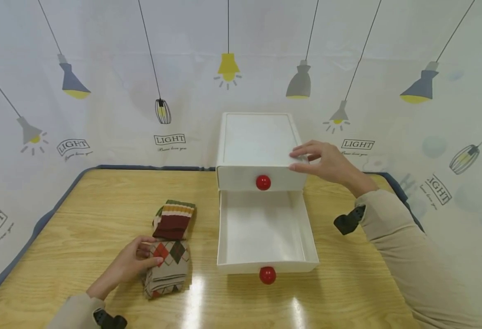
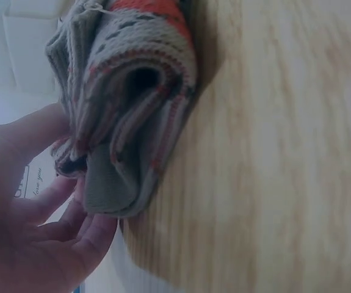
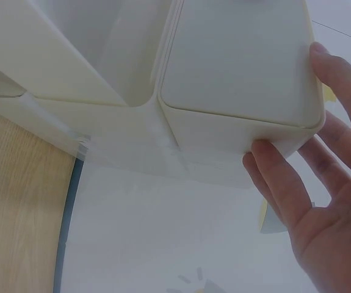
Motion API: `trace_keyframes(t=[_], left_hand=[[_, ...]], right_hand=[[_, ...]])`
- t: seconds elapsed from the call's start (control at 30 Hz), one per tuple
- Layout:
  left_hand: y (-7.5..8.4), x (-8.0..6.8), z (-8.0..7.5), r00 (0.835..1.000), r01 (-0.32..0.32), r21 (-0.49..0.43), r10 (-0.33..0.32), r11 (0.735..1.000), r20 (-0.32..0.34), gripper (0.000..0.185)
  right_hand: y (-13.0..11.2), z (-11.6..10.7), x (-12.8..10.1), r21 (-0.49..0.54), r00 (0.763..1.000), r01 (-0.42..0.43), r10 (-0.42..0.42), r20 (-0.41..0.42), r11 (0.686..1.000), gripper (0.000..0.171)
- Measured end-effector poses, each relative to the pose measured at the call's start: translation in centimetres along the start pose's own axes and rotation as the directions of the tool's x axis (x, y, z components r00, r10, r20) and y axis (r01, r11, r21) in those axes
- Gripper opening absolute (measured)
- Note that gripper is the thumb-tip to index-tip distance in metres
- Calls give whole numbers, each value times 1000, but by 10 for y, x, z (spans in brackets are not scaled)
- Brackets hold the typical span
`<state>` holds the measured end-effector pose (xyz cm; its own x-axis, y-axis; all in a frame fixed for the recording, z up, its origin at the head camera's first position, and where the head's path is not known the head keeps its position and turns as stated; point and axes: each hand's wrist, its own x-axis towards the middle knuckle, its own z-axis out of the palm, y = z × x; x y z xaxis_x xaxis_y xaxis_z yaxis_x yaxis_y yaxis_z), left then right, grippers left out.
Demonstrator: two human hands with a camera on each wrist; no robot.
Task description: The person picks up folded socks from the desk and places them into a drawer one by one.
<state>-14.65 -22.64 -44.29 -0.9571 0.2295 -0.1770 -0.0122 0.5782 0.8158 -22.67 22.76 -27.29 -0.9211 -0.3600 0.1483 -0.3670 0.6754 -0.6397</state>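
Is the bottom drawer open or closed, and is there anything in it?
Open and empty. The bottom drawer is pulled out toward the person, its red knob well forward of the cabinet, and only its bare white floor shows.

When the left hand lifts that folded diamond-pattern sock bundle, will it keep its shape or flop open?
The sock bundle is soft knit, so it will probably sag and its loose folded layers may open unless pinched together. It looks light and unlikely to slip on the wooden table. The left hand already holds its edge.
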Motion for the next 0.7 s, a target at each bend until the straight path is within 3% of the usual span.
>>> trace_keyframes(t=[0.23, 0.4, 0.53, 0.7], left_hand=[[1, 0, -1, 1000, -18, 8, 18, 1000, 24, 60], [0, 2, -1, 999, -27, -14, 27, 1000, 44, 53], [-4, 4, -4, 993, -53, -67, 60, 996, 103, 46], [-9, 5, -8, 971, -101, -140, 128, 985, 204, 41]], right_hand=[[0, 0, 0, -3, 1000, 7, -7, 7, 1000, 40], [-1, -2, 0, -9, 1000, 20, -20, 22, 1000, 41], [-4, -3, -1, -2, 999, 15, -15, 31, 1000, 40], [-6, -4, -3, -3, 999, 15, -15, 39, 1000, 40]])
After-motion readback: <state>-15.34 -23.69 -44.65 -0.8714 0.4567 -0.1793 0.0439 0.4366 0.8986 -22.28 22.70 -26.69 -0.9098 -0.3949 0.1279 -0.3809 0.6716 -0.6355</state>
